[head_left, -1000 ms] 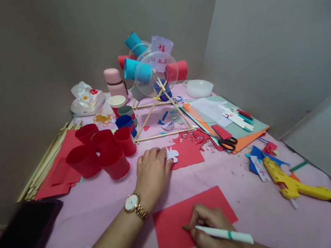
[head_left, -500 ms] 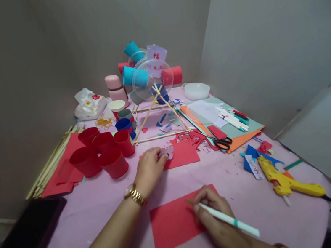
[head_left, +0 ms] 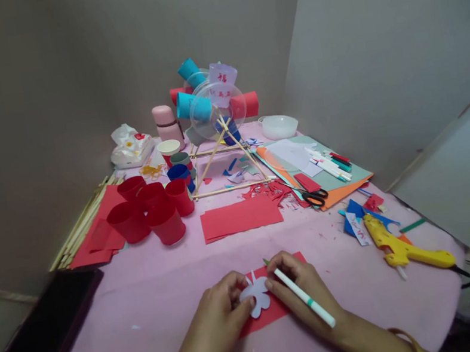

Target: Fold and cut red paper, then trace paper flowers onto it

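Moved since the earlier frame: left hand [head_left: 221, 301] and pale butterfly cutout [head_left: 257, 298], now over the near red sheet [head_left: 274, 314], lower centre. Left hand pinches the cutout's left side; right hand [head_left: 299, 286] holds a marker [head_left: 307, 299], fingertips near its right side. Cutout appears finished; no drawn outline visible. Upper centre, cup-bearing wheel [head_left: 217, 109] appears assembled.

butterfly cutout [head_left: 259, 298]: pale lilac | sheet [head_left: 278, 309]: red | pen [head_left: 302, 295]: white, green band | glue gun [head_left: 405, 253]: yellow | tablecloth [head_left: 150, 312]: pink
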The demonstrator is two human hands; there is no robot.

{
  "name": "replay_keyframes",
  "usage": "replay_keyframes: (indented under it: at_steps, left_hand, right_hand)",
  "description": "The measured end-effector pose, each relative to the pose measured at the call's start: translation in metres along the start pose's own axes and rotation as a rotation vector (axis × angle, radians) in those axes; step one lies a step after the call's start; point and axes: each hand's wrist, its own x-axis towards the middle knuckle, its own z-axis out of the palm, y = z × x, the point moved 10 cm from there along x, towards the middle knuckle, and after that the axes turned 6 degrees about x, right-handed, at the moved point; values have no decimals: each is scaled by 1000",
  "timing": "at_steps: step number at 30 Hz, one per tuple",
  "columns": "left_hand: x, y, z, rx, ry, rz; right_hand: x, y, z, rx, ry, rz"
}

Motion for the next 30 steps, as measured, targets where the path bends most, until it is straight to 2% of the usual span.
replay_keyframes:
  at_steps: [3,6,11,14,16,20,26,30]
  left_hand:
    - [-7,8,-13,298,103,20]
    - [-13,17,-22,437,202,119]
    - [-26,41,-8,643,216,516]
    - [-40,54,-3,790,321,727]
    - [-47,58,-4,839,404,786]
    - [-48,54,-16,771,448,757]
    - [-40,25,-37,677,454,572]
    - [-41,18,-39,661,433,518]
  right_hand:
    - [0,-2,4,-105,-34,-31]
    - [0,-3,6,-194,-42,-78]
    - [-1,-1,7,-273,-23,-123]
    - [-2,-1,8,-306,-13,-149]
    - [-2,-3,9,-316,-12,-174]
    - [-3,-5,8,-316,3,-201]
    - [-5,-1,7,-273,46,-157]
    - [-6,-3,12,-299,27,-173]
